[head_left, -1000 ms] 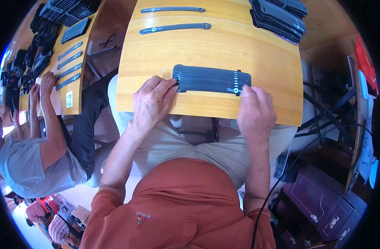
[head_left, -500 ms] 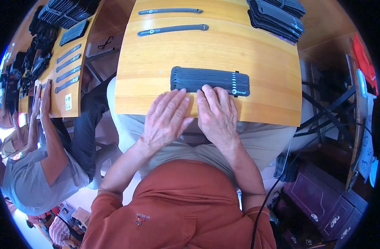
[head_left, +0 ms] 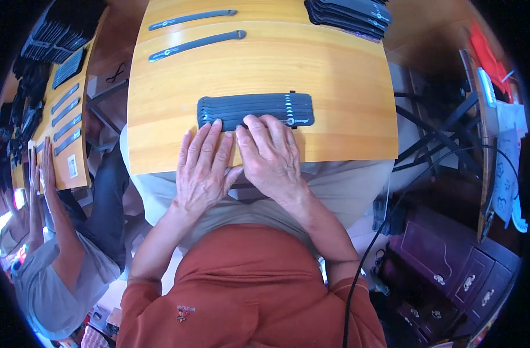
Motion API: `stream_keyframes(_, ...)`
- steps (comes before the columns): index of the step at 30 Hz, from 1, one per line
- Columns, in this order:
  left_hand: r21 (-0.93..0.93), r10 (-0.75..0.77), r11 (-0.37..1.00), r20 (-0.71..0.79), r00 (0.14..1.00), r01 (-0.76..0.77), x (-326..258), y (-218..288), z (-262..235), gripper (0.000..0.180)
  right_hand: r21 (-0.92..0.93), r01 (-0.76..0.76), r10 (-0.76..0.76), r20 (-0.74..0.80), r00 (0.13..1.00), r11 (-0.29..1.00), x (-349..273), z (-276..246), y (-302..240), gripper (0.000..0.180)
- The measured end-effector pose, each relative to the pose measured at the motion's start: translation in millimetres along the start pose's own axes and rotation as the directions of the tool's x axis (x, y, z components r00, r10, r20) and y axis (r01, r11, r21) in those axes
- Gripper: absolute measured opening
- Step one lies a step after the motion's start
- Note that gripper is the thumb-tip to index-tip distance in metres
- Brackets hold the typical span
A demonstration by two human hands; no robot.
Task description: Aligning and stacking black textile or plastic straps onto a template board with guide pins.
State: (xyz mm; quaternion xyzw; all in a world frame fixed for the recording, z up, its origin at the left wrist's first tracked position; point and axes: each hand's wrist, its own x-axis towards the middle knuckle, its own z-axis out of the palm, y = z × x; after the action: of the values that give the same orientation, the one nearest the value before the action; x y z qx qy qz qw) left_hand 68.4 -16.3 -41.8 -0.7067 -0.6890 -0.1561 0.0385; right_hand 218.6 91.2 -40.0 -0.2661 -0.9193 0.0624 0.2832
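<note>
Broad yellow wooden tabletop [head_left: 334, 81] filling the upper middle. Near its front edge, a flat row of dark grey rubbery straps [head_left: 256, 109], packed edge to edge. At the far right corner, a stack of dark grey flat pieces [head_left: 349, 13]; at the far left, two long dark grey strips [head_left: 195, 32] lying apart. Left hand [head_left: 204, 168] and right hand [head_left: 270, 156] side by side, thumbs touching, flat and open, fingertips resting on the row's near edge, gripping nothing.
</note>
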Motion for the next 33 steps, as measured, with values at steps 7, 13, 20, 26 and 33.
stream_keyframes(7,-0.024,0.023,0.999,-0.018,1.0,-0.024,4,-3,3,0.065,-0.017,-0.009,0.01,0.059,0.998,1.0,-6,-4,4,0.029)
stream_keyframes(13,-0.005,0.02,1.0,-0.001,1.0,-0.02,8,-6,-1,0.073,0.013,-0.079,0.078,0.052,0.996,0.997,-17,-10,13,0.03)
stream_keyframes(20,0.05,-0.006,0.999,0.051,0.999,0.003,19,-5,-10,0.081,-0.008,-0.131,0.131,0.04,0.991,0.991,-21,-19,20,0.033)
stream_keyframes(26,0.098,-0.016,0.995,0.069,0.997,0.009,25,-1,-14,0.076,-0.02,-0.096,0.097,0.054,0.994,0.995,-24,-20,24,0.034)
stream_keyframes(33,-0.005,0.004,1.0,0.05,0.999,-0.004,37,0,-8,0.069,-0.038,-0.091,0.093,0.048,0.994,0.995,-17,-29,26,0.041)
